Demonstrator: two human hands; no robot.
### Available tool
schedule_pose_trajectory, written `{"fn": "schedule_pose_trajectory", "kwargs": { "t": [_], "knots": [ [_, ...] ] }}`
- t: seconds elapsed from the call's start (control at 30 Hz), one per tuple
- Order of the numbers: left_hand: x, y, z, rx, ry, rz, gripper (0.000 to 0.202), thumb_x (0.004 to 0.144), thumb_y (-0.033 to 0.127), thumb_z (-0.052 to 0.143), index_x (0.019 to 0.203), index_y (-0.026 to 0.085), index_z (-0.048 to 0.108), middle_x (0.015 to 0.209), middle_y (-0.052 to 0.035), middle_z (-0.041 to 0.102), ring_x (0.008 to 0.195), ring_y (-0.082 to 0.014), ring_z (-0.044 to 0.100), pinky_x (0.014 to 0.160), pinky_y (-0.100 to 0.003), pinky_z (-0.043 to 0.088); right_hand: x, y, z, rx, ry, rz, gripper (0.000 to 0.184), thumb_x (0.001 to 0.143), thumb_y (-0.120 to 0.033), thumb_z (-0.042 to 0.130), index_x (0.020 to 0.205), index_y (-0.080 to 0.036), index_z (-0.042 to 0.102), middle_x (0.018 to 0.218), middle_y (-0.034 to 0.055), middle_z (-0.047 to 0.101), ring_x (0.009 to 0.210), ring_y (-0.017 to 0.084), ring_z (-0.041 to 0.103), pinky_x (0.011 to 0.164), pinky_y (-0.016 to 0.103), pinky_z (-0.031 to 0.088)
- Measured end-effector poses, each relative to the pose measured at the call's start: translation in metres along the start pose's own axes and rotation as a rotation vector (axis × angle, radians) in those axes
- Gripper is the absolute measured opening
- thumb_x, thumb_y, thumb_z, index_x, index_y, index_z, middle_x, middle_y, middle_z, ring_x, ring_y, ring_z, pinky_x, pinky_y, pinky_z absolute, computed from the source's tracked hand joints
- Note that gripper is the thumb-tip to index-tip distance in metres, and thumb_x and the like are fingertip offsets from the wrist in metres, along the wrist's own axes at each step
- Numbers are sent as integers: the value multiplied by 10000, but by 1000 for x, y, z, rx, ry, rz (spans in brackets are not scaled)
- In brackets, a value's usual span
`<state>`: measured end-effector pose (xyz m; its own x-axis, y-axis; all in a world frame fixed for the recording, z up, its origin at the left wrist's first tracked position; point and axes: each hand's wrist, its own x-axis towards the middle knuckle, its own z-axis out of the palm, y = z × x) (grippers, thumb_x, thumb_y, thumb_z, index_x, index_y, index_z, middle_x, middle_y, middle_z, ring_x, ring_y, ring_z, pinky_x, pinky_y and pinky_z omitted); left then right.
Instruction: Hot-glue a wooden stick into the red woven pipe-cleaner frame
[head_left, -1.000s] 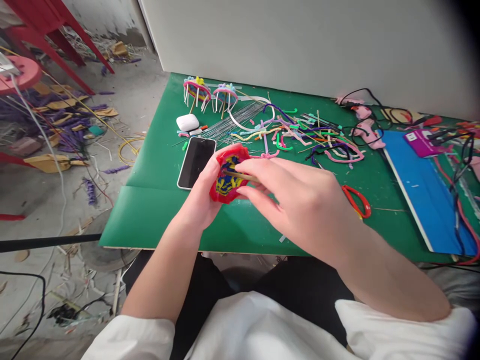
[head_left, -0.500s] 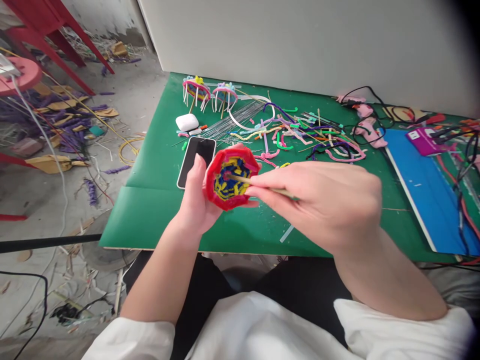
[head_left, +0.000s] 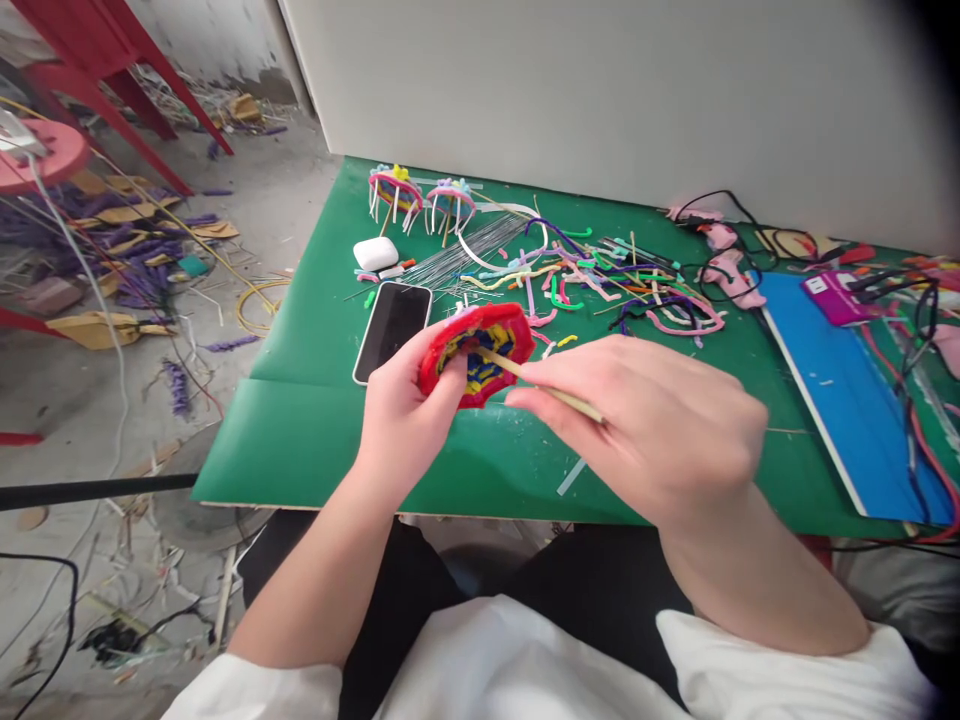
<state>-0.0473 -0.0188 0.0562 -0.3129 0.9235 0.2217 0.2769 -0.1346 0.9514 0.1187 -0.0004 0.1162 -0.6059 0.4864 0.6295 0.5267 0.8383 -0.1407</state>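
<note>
A small umbrella-shaped pipe-cleaner piece [head_left: 501,372] with a red rim and blue and yellow rings is tilted over the table's front part. My left hand [head_left: 409,405] grips it, the thumb pressed on the inside near the centre and the other fingers hidden behind. My right hand [head_left: 652,420] pinches a thin wooden stick [head_left: 559,393] between thumb and forefinger. The stick's far end meets the middle of the piece's inner side. Just behind my left hand lies a phone [head_left: 391,328] with a dark screen.
Two finished-looking small umbrellas [head_left: 395,192] stand at the back left, near a white earbud case [head_left: 375,253]. Wires [head_left: 472,250] and scattered pipe cleaners [head_left: 570,265] cover the table's middle. A blue board [head_left: 832,390] with a purple box [head_left: 840,297] and cables lies on the right.
The umbrella piece has tipped so its inner side shows more edge-on. My left thumb has moved from outside the rim onto the inside. The right hand still holds the stick.
</note>
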Motion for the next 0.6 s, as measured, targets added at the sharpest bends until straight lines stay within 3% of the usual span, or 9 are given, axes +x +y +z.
{"fn": "schedule_pose_trajectory", "kwargs": {
  "t": [0.13, 0.23, 0.33, 0.43, 0.6],
  "knots": [
    [-1, -1, -1, 18, 41, 37, 224, 833, 211, 538, 1008, 225, 677, 890, 12, 700, 777, -142, 642, 699, -234, 542, -10, 8, -2, 224, -55, 98, 408, 800, -493, 595, 1145, -277, 561, 893, 39, 695, 766, 184, 642, 663, 312, 530],
    [-2, -2, -2, 27, 52, 64, 209, 830, 219, 544, 1002, 216, 661, 905, 5, 689, 790, -143, 635, 691, -225, 534, -17, 21, 5, 432, 63, 260, 469, 843, -542, 494, 1214, -254, 504, 981, 89, 660, 836, 209, 638, 624, 324, 544],
    [-3, -1, -2, 47, 52, 95, 206, 822, 229, 557, 1007, 213, 646, 878, 7, 677, 759, -131, 624, 671, -209, 524, -19, 28, 21, 585, 184, 367, 407, 863, -404, 528, 1229, -239, 466, 1060, 89, 611, 950, 204, 617, 714, 338, 558],
    [-4, 0, -1, 80, 51, 114, 202, 818, 236, 565, 1003, 218, 647, 863, 14, 677, 740, -121, 620, 668, -198, 516, -14, 22, 33, 614, 94, 400, 488, 817, -256, 585, 1268, -239, 399, 1155, 91, 576, 1026, 199, 602, 801, 356, 547],
    [-7, 0, 2, 117, 46, 105, 215, 798, 225, 584, 1001, 224, 655, 899, 11, 692, 747, -119, 630, 662, -186, 515, -6, 9, 42, 424, 12, 388, 514, 827, -130, 508, 1312, -229, 369, 1220, 113, 558, 1020, 187, 612, 729, 289, 544]
  ]
}}
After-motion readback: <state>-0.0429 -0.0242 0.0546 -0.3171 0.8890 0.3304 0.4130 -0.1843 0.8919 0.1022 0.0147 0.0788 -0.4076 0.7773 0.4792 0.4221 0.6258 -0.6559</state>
